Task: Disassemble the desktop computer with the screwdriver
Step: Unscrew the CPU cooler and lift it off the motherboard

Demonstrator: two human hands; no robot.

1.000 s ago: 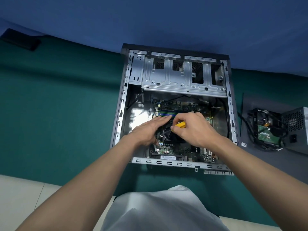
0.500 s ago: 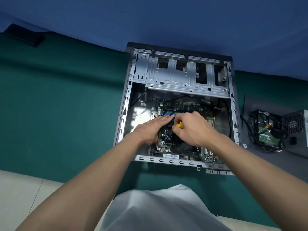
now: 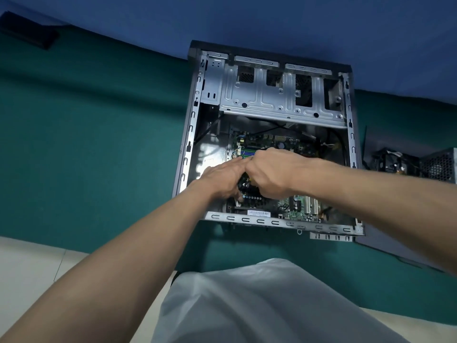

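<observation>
An open desktop computer case [image 3: 190, 134] lies flat on a green cloth, its silver drive cage [image 3: 279, 97] at the far end. Inside it sits the green motherboard [image 3: 299, 206]. Both hands are over the black cooler [image 3: 249, 191] at the board's middle. My right hand [image 3: 272, 172] is closed in a fist around the yellow-handled screwdriver, which the fingers almost fully hide. My left hand [image 3: 220, 179] rests flat against the cooler's left side, fingers extended and touching my right hand.
A removed power supply [image 3: 440, 167] and a drive with tangled cables [image 3: 393, 164] lie on a dark panel to the right of the case. A black object [image 3: 29, 30] lies at the far left. Blue fabric rises behind the case.
My right hand has rolled over the screwdriver, so its yellow handle no longer shows. The hands have closed together over the cooler. The camera has shifted, moving the case rightward in view.
</observation>
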